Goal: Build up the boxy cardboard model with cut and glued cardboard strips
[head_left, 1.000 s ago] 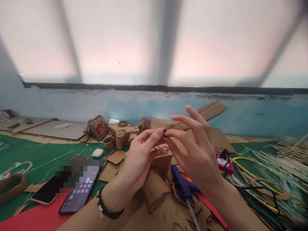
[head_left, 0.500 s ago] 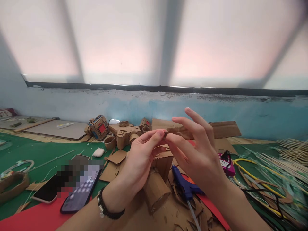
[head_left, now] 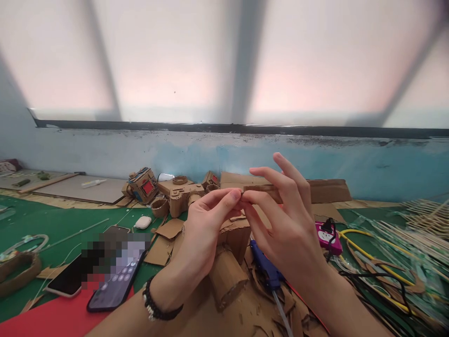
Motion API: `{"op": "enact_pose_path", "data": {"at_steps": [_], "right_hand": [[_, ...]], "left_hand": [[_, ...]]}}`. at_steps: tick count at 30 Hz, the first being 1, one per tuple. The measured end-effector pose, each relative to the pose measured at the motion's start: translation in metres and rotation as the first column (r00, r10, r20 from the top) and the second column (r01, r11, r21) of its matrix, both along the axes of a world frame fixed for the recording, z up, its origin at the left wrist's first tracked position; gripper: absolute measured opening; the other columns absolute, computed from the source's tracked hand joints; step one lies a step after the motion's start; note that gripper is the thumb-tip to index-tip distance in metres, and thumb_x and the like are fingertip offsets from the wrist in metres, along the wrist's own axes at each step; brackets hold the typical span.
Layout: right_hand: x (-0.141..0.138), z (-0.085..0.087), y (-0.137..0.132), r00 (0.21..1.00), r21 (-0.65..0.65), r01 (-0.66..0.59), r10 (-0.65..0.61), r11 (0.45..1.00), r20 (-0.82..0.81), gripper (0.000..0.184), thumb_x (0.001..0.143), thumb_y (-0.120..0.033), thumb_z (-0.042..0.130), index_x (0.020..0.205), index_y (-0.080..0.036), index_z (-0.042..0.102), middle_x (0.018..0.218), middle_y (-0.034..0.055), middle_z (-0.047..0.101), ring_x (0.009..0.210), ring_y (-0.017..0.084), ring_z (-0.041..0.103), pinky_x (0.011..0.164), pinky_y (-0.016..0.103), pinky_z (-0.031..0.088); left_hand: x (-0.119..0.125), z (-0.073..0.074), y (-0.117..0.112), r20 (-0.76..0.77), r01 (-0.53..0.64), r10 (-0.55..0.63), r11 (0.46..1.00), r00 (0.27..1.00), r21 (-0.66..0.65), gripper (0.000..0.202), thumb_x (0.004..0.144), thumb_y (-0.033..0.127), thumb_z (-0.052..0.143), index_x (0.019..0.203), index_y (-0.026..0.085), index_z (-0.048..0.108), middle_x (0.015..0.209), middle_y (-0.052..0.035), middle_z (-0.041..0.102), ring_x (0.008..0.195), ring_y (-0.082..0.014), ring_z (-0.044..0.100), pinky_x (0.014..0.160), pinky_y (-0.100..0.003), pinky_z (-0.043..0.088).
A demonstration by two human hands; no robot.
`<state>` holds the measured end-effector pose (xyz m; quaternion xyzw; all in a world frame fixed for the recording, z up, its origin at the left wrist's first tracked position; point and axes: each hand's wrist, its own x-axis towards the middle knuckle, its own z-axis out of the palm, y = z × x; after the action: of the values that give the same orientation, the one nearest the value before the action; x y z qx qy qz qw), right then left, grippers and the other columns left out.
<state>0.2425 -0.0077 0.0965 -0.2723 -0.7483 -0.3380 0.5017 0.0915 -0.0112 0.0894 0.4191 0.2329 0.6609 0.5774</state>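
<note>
My left hand (head_left: 206, 229) pinches a tiny brown piece (head_left: 242, 195), perhaps cardboard, between thumb and index finger. The thumb and index finger of my right hand (head_left: 284, 220) close on the same piece from the other side, while its other fingers are raised and spread. Most of the piece is hidden by the fingertips. Below my hands sits a cardboard model camera (head_left: 238, 234), its round cardboard tube (head_left: 228, 278) pointing toward me. A blue glue gun (head_left: 264, 267) lies under my right hand, with a glue stick (head_left: 282, 313) out of its back.
Two phones (head_left: 114, 285) lie at left on red paper (head_left: 52, 313), near a white earbud case (head_left: 143, 222). Finished cardboard cameras (head_left: 184, 196) stand behind. At right are a pink power strip (head_left: 328, 236), a yellow cable (head_left: 361, 250) and wooden sticks (head_left: 417, 243). Cardboard scraps litter the front.
The right hand's wrist and palm have shifted slightly, and its thumb now comes up to the pinched piece. My left hand keeps its pinch almost unmoved.
</note>
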Motion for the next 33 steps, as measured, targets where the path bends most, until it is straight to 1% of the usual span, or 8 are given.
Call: {"op": "enact_pose_path", "data": {"at_steps": [4,8,11,16,20,25,29,33], "right_hand": [[0.002,0.005,-0.007,0.999,-0.059,0.005,-0.007,0.998,-0.035,0.01,0.102,-0.008,0.073,0.1,-0.017,0.071,0.141,0.0193,0.069,0.159,0.044,0.048,0.123,0.061,0.054],[0.002,0.01,-0.014,0.999,-0.051,0.035,-0.037,0.998,-0.037,0.01,0.103,-0.011,0.072,0.102,-0.02,0.071,0.142,0.0193,0.069,0.16,0.044,0.047,0.125,0.067,0.051],[0.0,0.009,-0.016,0.996,-0.042,0.074,-0.076,0.996,-0.038,0.012,0.103,-0.01,0.071,0.105,-0.022,0.07,0.144,0.0196,0.068,0.161,0.044,0.046,0.126,0.069,0.049],[-0.005,0.004,-0.016,0.989,-0.063,0.13,-0.134,0.989,-0.065,0.01,0.104,-0.012,0.068,0.105,-0.021,0.071,0.146,0.0202,0.067,0.162,0.045,0.045,0.125,0.067,0.05],[-0.007,0.002,-0.016,0.987,-0.088,0.128,-0.136,0.988,-0.082,0.01,0.104,-0.011,0.066,0.101,-0.019,0.07,0.145,0.0209,0.067,0.161,0.047,0.047,0.124,0.066,0.05],[-0.007,0.002,-0.017,0.989,-0.144,0.11,-0.123,0.983,-0.083,0.014,0.106,-0.012,0.061,0.1,-0.024,0.065,0.145,0.0181,0.066,0.161,0.044,0.046,0.123,0.067,0.051],[-0.007,0.003,-0.017,0.991,-0.158,0.073,-0.09,0.985,-0.102,0.016,0.106,-0.01,0.058,0.1,-0.023,0.064,0.142,0.0181,0.067,0.16,0.043,0.048,0.123,0.067,0.051],[-0.005,0.005,-0.017,0.989,-0.183,0.028,-0.054,0.983,-0.14,0.013,0.106,-0.013,0.061,0.101,-0.024,0.066,0.144,0.0164,0.066,0.161,0.042,0.046,0.123,0.065,0.053]], "left_hand": [[-0.003,0.001,0.0,0.026,0.094,-0.093,0.995,0.995,-0.04,0.026,0.082,0.038,0.099,0.092,0.016,0.089,0.092,-0.006,0.082,0.086,-0.0153,0.072,0.086,-0.027,0.061],[-0.005,0.001,0.0,0.137,0.243,-0.228,0.964,0.964,-0.107,0.021,0.085,0.034,0.097,0.093,0.017,0.088,0.097,-0.0056,0.083,0.088,-0.0143,0.075,0.087,-0.026,0.062],[-0.004,-0.001,-0.001,0.209,0.297,-0.265,0.945,0.941,-0.139,0.015,0.087,0.03,0.095,0.091,0.018,0.087,0.097,-0.0041,0.083,0.09,-0.0135,0.075,0.088,-0.025,0.062],[0.0,-0.005,-0.002,0.249,0.314,-0.274,0.94,0.929,-0.137,0.017,0.085,0.029,0.097,0.093,0.018,0.087,0.101,-0.004,0.082,0.093,-0.0127,0.075,0.091,-0.024,0.06],[0.003,-0.007,-0.002,0.248,0.299,-0.261,0.945,0.933,-0.132,0.024,0.081,0.033,0.101,0.093,0.017,0.088,0.099,-0.0036,0.082,0.091,-0.0124,0.074,0.087,-0.022,0.06],[0.005,-0.008,-0.003,0.255,0.283,-0.248,0.952,0.935,-0.113,0.026,0.075,0.034,0.105,0.087,0.018,0.088,0.095,-0.0026,0.082,0.086,-0.0117,0.074,0.083,-0.021,0.059],[0.005,-0.008,-0.003,0.254,0.288,-0.252,0.951,0.934,-0.113,0.022,0.08,0.033,0.102,0.088,0.019,0.088,0.094,-0.0021,0.082,0.086,-0.011,0.074,0.084,-0.021,0.06],[0.003,-0.004,-0.004,0.272,0.311,-0.271,0.943,0.923,-0.117,0.019,0.084,0.031,0.1,0.09,0.018,0.087,0.098,-0.003,0.083,0.087,-0.0107,0.074,0.085,-0.021,0.06]]}}
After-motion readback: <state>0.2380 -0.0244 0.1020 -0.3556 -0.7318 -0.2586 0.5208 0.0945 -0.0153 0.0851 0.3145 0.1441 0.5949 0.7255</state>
